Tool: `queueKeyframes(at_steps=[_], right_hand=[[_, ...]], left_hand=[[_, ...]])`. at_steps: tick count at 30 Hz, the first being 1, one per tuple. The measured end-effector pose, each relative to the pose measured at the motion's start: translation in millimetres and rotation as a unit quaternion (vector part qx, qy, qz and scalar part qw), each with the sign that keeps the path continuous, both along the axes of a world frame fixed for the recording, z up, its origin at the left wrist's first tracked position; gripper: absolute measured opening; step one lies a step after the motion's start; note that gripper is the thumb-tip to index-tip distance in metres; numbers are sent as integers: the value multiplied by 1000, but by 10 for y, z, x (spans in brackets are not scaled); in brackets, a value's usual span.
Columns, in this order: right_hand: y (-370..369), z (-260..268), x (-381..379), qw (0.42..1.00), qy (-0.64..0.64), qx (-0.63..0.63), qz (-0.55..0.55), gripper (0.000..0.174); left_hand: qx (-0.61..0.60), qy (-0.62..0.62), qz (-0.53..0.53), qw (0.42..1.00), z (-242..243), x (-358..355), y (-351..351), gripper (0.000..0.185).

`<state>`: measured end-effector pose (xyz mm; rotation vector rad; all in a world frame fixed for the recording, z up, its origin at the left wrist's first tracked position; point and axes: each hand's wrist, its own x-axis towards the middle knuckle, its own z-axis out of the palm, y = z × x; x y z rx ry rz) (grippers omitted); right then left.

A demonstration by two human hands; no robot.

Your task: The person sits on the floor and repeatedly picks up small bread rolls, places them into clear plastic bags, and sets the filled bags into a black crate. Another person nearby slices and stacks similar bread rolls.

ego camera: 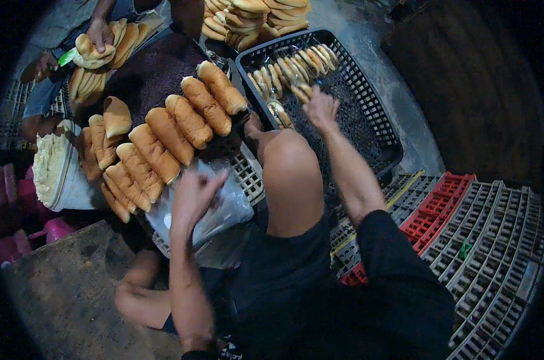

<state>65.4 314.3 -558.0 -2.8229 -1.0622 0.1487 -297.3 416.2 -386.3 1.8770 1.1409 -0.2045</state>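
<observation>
Inside a black plastic crate (366, 108), my right hand (320, 108) grips a bread roll in a clear bag (301, 92). Its fingertips are on the roll's near end. Several more bagged rolls (294, 67) stand on edge in a row along the crate's far left side. My left hand (195, 193), slightly blurred, hovers over a stack of clear plastic bags (227, 202) with thumb and fingers apart and nothing seen in it. Just beyond it, a slanting row of unwrapped long bread rolls (168, 135) lies beside a dark purple, grainy mass (146, 76).
At the upper left, another person's hand (101, 38) holds a roll by a green-and-white tool (67, 57). A white tub of pale cream (51, 171) stands at left. More rolls (249, 20) are piled at the top. Grey and red plastic crates (443, 211) lie at right.
</observation>
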Motion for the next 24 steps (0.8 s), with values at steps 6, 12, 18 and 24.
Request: queueKeyframes(at_steps=[6, 12, 18, 24], right_hand=[[297, -560, 692, 948, 315, 34, -16, 70], [536, 2455, -1468, 766, 421, 99, 477, 67], [-151, 2566, -2353, 776, 380, 352, 361, 21], [-615, 2269, -2548, 591, 685, 426, -20, 19]], left_hand=[[-5, 145, -115, 983, -392, -436, -106, 54], [-118, -147, 103, 977, 301, -709, -558, 31], [-161, -399, 227, 874, -282, -507, -824, 56], [-236, -618, 389, 642, 65, -581, -563, 51]])
